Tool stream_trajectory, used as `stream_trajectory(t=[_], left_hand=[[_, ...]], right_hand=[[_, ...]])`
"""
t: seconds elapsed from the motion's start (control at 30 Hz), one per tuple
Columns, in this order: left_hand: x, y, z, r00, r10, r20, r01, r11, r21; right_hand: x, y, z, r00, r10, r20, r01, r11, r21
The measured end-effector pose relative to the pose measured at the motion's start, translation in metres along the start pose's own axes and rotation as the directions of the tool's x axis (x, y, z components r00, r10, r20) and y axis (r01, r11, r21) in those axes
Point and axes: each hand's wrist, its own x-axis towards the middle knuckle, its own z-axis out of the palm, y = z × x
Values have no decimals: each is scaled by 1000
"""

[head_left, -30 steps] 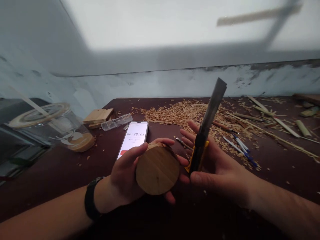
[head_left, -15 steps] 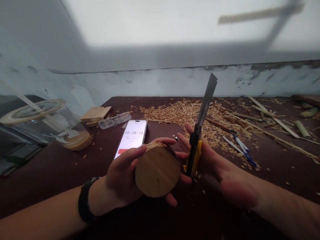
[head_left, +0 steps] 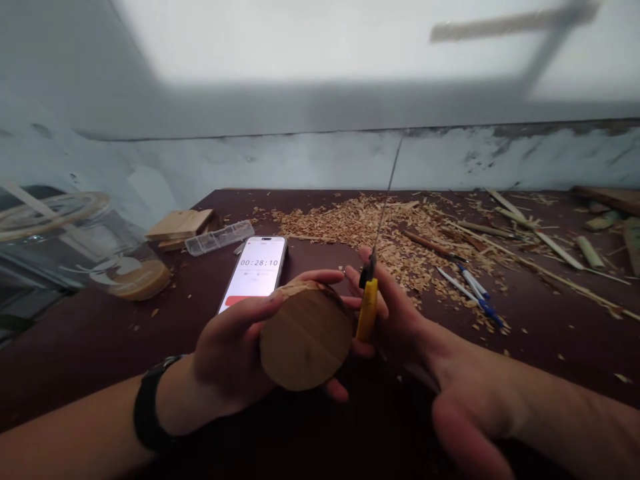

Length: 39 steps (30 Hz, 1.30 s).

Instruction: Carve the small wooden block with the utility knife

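Note:
A round, flat-faced piece of wood [head_left: 307,339] is gripped in my left hand [head_left: 233,353], thumb along its upper edge and fingers behind it. Just to its right, the yellow-handled snap-off utility knife [head_left: 368,310] stands nearly upright with its long blade extended, seen almost edge-on. My right hand [head_left: 407,327] holds the knife against its fingers, while the thumb sticks out low and away from the handle. The right fingertips are close to the wood's right edge; part of them is hidden behind the knife and wood.
A phone [head_left: 254,270] showing a timer lies behind my left hand. Wood shavings [head_left: 345,223] cover the table's back. Pens [head_left: 483,300], a brush [head_left: 435,245] and wood strips [head_left: 555,247] lie right. At left are a plastic cup [head_left: 135,280], wood blocks [head_left: 177,225] and a clear case [head_left: 220,238].
My right hand has turned the knife, so its blade now shows edge-on instead of broadside. The knife has shifted left, and the right thumb has swung lower. My left hand keeps the wood.

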Motion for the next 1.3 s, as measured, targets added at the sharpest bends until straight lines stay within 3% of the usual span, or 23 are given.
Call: stream_trajectory(t=[0.1, 0.23, 0.3, 0.37, 0.47, 0.57, 0.7, 1.1, 1.2, 1.3], left_hand=[[-1, 3, 2, 999, -18, 29, 17, 1000, 18], [-5, 7, 8, 999, -31, 18, 27, 986, 166], [-8, 8, 9, 999, -46, 24, 38, 961, 276], [-10, 8, 8, 997, -68, 23, 55, 931, 362], [-10, 4, 2, 998, -65, 24, 48, 903, 428], [-7, 0, -4, 1000, -11, 16, 3, 891, 453], [-3, -1, -8, 999, 49, -15, -36, 876, 481], [-3, 0, -11, 999, 21, -35, -5, 914, 406], [-3, 2, -10, 996, -16, -84, 46, 928, 371], [-6, 0, -12, 997, 3, -72, 20, 946, 325]], right_hand=[[-6, -7, -1, 996, 59, 69, -68, 988, 138], [-13, -14, -2, 989, 140, -50, -144, 983, -110], [-13, -14, -4, 989, 106, -99, -129, 956, -262], [-11, -12, -6, 991, 30, -128, -85, 889, -450], [-7, -6, -8, 990, -57, -132, -54, 704, -709], [-5, -1, -6, 986, -99, -131, -52, 568, -821], [-6, 1, -3, 983, -113, -143, -68, 504, -861], [-4, 0, -1, 990, -70, -124, -80, 450, -889], [-2, -2, 0, 987, -109, -114, -47, 487, -872], [0, -4, 0, 968, -219, -124, 10, 529, -849]])
